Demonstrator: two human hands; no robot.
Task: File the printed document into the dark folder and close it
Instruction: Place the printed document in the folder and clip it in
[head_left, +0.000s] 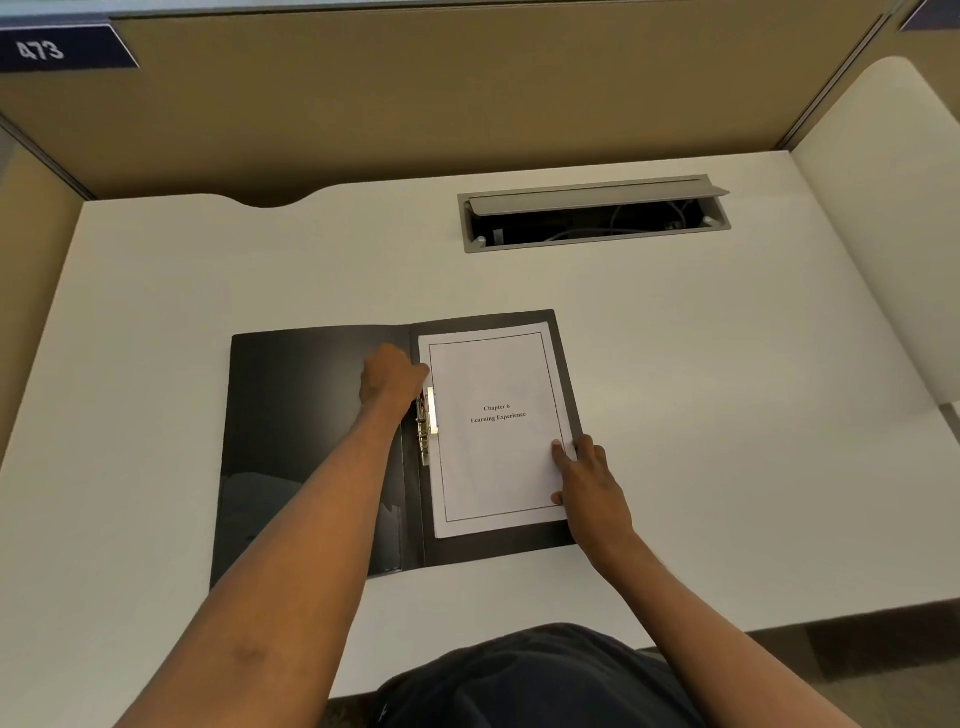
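The dark folder (306, 441) lies open flat on the white desk, cover spread to the left. The printed document (493, 426), a white page with a framed title, rests on the folder's right half. A metal clip (427, 423) runs along the page's left edge by the spine. My left hand (392, 376) is curled at the top of the clip, fingers bent against it and the page's edge. My right hand (587, 480) lies flat on the page's right edge, fingers spread, pressing it down.
A grey cable hatch (592, 215) with its lid up is set in the desk (727, 389) behind the folder. Tan partition walls (415, 93) enclose the back and sides. A white side panel (883, 208) stands at the right.
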